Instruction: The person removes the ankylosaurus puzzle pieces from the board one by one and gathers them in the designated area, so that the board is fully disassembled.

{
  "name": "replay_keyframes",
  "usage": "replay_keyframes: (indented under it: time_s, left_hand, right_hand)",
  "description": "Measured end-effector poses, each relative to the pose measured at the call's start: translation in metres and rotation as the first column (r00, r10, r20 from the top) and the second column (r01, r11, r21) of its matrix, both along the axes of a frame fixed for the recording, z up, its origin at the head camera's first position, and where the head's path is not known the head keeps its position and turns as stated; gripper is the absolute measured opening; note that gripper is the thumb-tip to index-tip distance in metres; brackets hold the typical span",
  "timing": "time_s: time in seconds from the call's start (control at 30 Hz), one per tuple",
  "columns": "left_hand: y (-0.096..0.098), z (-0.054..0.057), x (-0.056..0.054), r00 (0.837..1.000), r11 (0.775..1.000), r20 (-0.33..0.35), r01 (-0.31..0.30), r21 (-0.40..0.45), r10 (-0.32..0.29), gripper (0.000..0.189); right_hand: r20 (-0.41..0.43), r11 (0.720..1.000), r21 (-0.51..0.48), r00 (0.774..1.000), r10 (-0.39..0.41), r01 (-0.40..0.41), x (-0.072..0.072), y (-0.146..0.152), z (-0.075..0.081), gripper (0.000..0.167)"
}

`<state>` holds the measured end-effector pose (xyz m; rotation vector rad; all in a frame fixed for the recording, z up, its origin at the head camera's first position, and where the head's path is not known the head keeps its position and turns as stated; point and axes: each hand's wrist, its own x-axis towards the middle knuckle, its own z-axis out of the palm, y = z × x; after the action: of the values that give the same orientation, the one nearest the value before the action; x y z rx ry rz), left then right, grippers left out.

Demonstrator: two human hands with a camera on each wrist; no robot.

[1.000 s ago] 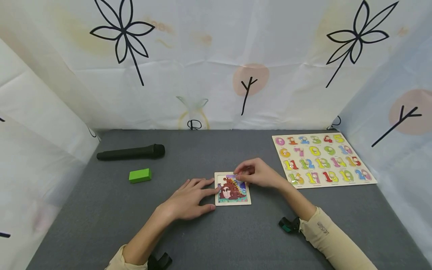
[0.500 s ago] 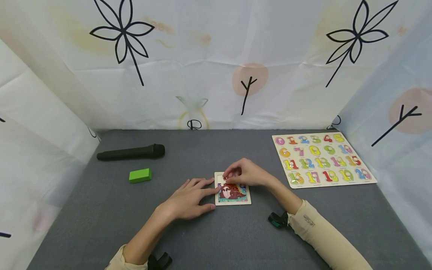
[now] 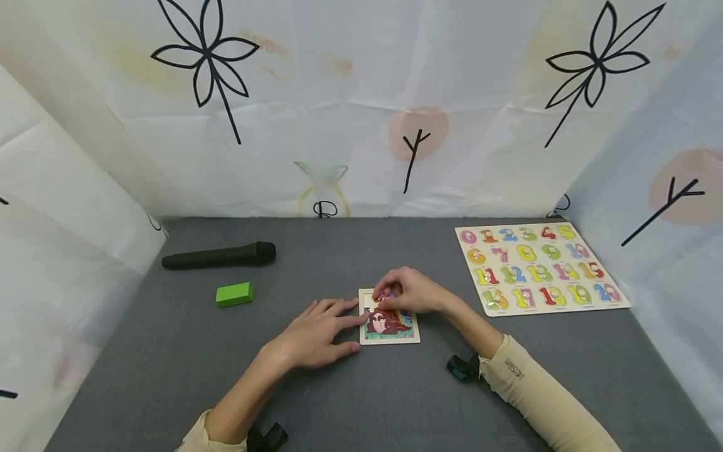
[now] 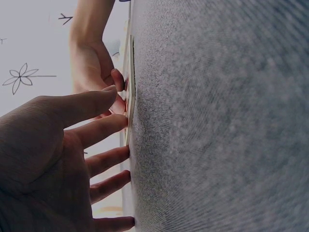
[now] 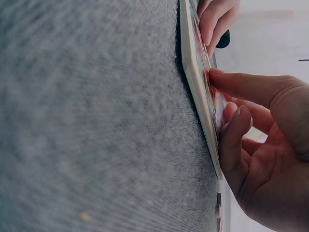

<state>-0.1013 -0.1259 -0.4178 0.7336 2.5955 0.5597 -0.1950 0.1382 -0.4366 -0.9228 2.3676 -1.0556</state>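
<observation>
A small square jigsaw puzzle in a pale wooden frame lies on the table, its picture a reddish-brown dinosaur. My left hand is spread flat at its left side, with fingertips on the frame's edge and the index finger reaching onto the picture. Over the upper part of the puzzle, my right hand has thumb and fingers brought together, pinching a puzzle piece that the fingers mostly cover. In the right wrist view, the right thumb touches the picture surface. The upper left of the tray shows pale bare wood.
A number puzzle board lies at the back right. On the left are a black microphone and a green block. White printed cloth walls the grey table at the back and sides.
My right hand has moved left across the top of the puzzle, from its upper right toward its upper left, and then barely shifted. The left hand has stayed in place.
</observation>
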Motion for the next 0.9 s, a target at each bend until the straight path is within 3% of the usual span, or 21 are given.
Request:
replay_keyframes:
  time_s: [0.27, 0.47, 0.7, 0.9]
  left_hand:
    - [0.000, -0.001, 0.000, 1.000, 1.000, -0.004, 0.005, -0.001, -0.005, 0.055]
    - [0.000, 0.000, 0.000, 1.000, 1.000, 0.004, -0.002, -0.009, 0.002, 0.055]
    - [0.000, 0.000, 0.000, 1.000, 1.000, 0.008, -0.007, -0.011, 0.007, 0.056]
    - [0.001, 0.000, 0.000, 1.000, 1.000, -0.002, -0.009, -0.012, 0.009, 0.056]
  right_hand:
    - [-0.013, 1.000, 0.005, 1.000, 0.013, -0.013, 0.002, 0.002, 0.002, 0.010]
    - [0.018, 0.997, -0.069, 0.999, 0.047, -0.046, 0.003, 0.005, 0.005, 0.015]
    - [0.129, 0.991, -0.137, 0.991, 0.014, 0.004, 0.003, 0.011, 0.003, 0.020]
    - [0.114, 0.986, -0.166, 0.994, 0.004, 0.015, 0.007, 0.022, 0.005, 0.017]
